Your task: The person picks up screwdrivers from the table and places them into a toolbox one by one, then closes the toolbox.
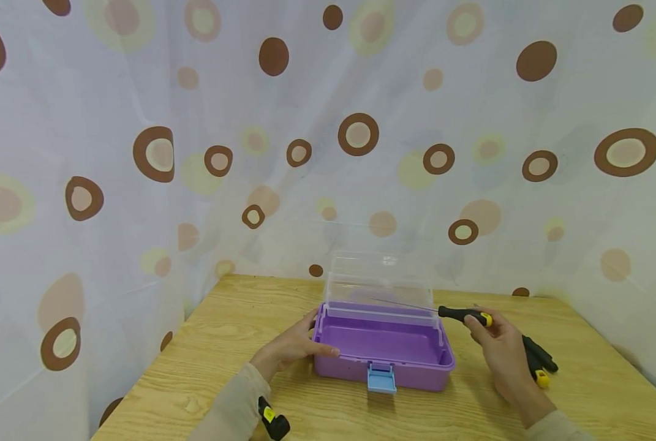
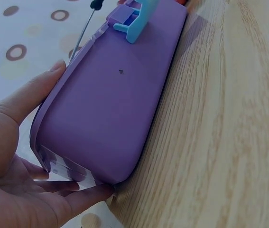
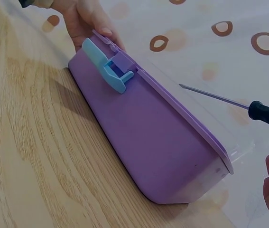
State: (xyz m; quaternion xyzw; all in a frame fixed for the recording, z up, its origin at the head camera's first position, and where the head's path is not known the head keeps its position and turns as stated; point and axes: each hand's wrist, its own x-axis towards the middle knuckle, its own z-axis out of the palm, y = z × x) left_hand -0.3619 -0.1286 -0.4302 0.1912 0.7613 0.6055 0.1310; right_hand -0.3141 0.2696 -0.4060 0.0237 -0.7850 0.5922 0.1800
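A purple toolbox [image 1: 380, 373] with a pale blue latch [image 1: 381, 380] stands on the table, its clear lid [image 1: 380, 282] raised at the back. My left hand [image 1: 294, 346] grips the box's left end, thumb over the front rim and fingers along the end wall, as the left wrist view shows. Over the box's right side, my right hand [image 1: 501, 349] holds a screwdriver [image 3: 267, 114] by its black and yellow handle. The thin shaft points left above the box, apart from it in the right wrist view. The visible floor of the box is bare.
Black-handled tools [image 1: 539, 355] with a yellow end lie right of the box, partly behind my right hand. A black object with a yellow patch [image 1: 272, 419] is by my left sleeve; its kind is unclear. A spotted curtain [image 1: 361, 184] hangs behind the wooden table [image 1: 217, 324].
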